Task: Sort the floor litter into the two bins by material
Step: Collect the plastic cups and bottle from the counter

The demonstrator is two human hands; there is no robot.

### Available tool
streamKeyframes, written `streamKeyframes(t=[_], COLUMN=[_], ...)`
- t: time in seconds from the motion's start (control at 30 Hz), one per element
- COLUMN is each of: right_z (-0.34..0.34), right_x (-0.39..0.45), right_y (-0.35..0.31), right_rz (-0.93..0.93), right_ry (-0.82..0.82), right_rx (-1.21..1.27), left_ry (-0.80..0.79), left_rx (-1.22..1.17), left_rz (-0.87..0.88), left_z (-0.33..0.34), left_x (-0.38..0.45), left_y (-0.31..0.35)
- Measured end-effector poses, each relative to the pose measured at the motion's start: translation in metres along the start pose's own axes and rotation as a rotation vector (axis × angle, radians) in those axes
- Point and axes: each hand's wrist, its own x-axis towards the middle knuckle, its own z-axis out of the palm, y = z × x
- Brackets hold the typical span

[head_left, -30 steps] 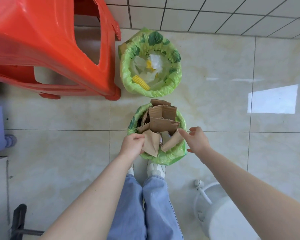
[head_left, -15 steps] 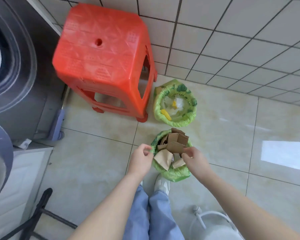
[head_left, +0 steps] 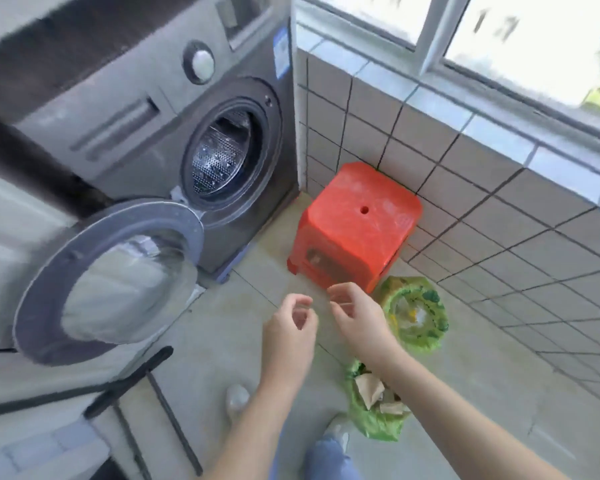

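Note:
Two bins lined with green bags stand on the tiled floor. The near bin holds several brown cardboard pieces. The far bin holds white and yellow scraps. My left hand and my right hand hover side by side in the air, above the floor and left of the bins. Both have loosely curled fingers and hold nothing. My right forearm crosses over part of the near bin.
A red plastic stool stands in the corner behind the far bin. A grey washing machine on the left has its round door swung open. Black rods lie at lower left. A tiled wall runs along the right.
My view has risen and swung left, now showing the washing machine and window. Both hands have lifted off the near bin's cardboard and hang in the air, holding nothing.

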Motion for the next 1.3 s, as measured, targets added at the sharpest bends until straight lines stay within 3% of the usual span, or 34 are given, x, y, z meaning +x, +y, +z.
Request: streamKeyframes(t=[0.33, 0.63, 0.87, 1.13, 1.3], right_z=[0.111, 0.201, 0.214, 0.211, 0.207], right_x=[-0.027, -0.051, -0.037, 0.033, 0.082], right_y=[-0.225, -0.355, -0.443, -0.519, -0.568], right_rz=[-0.343, -0.545, -0.730, -1.055, -1.148], right_ry=[-0.151, -0.251, -0.282, -0.147, 0.003], right_rx=[-0.040, 0.016, 0.003, -0.267, -0.463], left_ry=[0.415, 0.673, 0.805, 1.045, 1.198], left_rx=[-0.109, -0.124, -0.205, -0.207, -0.311], left_rz=[0.019, 0.040, 0.076, 0.121, 0.087], left_z=[-0.247, -0.429, -0.491, -0.539, -0.572], left_x=[0.001, -0.009, 0.021, 0.092, 0.138], left_y=[-0.007, -0.026, -0.011, 0.022, 0.027])
